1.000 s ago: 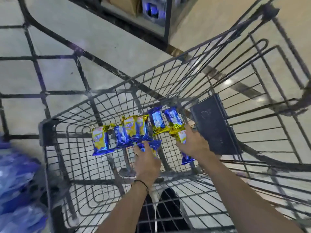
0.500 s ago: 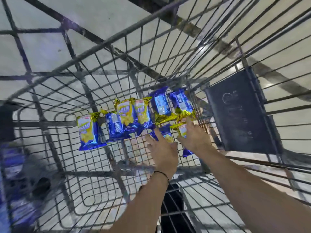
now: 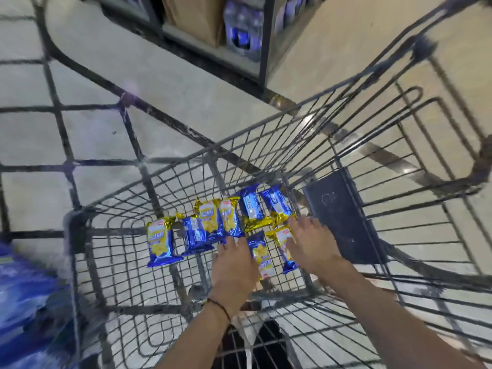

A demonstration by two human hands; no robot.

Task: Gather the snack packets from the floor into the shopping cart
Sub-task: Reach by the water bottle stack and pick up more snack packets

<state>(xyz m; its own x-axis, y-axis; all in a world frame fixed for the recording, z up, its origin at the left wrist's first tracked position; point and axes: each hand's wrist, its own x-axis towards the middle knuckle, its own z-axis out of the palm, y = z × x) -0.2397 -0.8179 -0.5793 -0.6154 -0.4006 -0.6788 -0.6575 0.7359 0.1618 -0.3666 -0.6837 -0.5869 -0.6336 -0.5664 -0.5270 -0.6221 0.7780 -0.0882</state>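
Note:
Several blue and gold snack packets (image 3: 213, 225) lie in a row on the wire bottom of the shopping cart (image 3: 117, 262). Two more packets lie nearer to me: one (image 3: 261, 254) between my hands and one (image 3: 283, 243) beside my right hand. My left hand (image 3: 234, 265), with a black wrist cord, hovers flat over the cart bottom with straight fingers, touching no packet that I can make out. My right hand (image 3: 311, 246) is spread with its fingers straight, next to the right packet.
A dark flap panel (image 3: 343, 217) hangs on the cart's right inner wall. A shelf unit (image 3: 239, 30) with blue packs and a brown bag stands on the pale floor beyond the cart. A blurred blue bulk (image 3: 24, 302) sits at the lower left.
Both hands have let go of the two near packets and drawn slightly back toward me. The view has pulled up and away from the cart bottom.

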